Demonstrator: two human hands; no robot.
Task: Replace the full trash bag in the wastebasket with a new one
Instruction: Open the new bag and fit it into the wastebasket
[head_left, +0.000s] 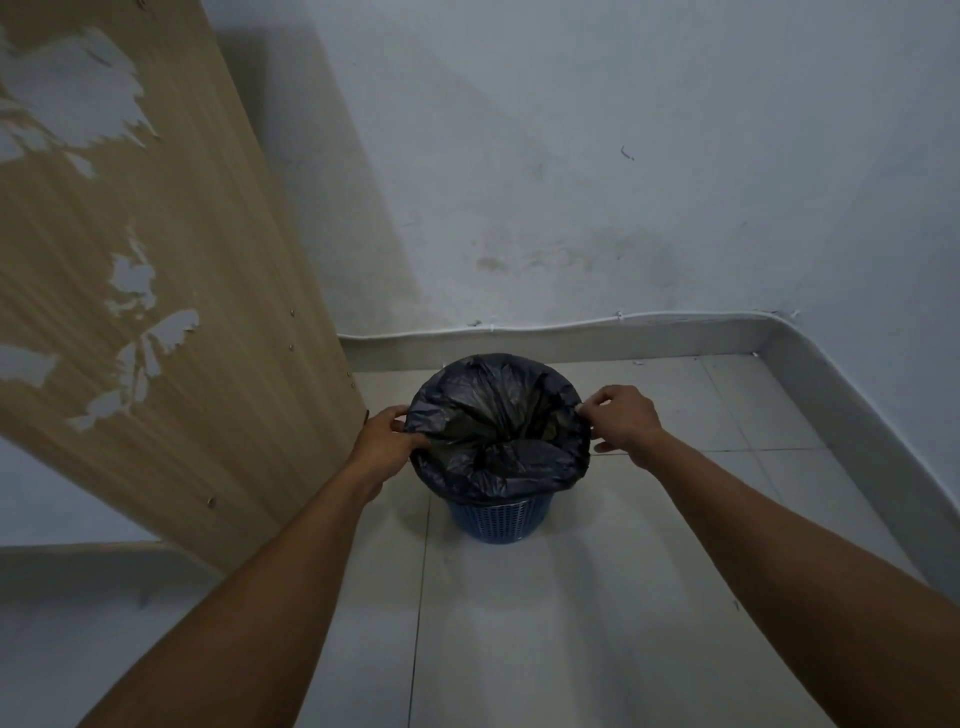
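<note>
Clearly the person stands over one blue wastebasket (501, 522), which sits on the tiled floor (519, 623) near the corner of the room, just beside a wooden panel (156, 312) that leans on its left. One black trash bag (498, 431) lines the wastebasket, with its edge folded over the rim all the way round. I cannot tell whether this bag is the full one or a new one, because the inside looks dark and crumpled, and no second bag shows anywhere around the wastebasket.

Both hands are at the rim, on opposite sides of the wastebasket. The left hand (384, 441) has its fingers closed on the bag's edge at the left side of the rim. The right hand (621, 418) pinches the bag's edge at the right side, thumb and finger pressed together on the plastic.

My judgement: if this is the old bag, the task is only at its start, and the lifting out, the carrying away and the fitting of a new bag all remain. If it is the new bag, almost everything is done and only the last tucking is left.

By count: one wastebasket, one bag, two hands, one panel.
</note>
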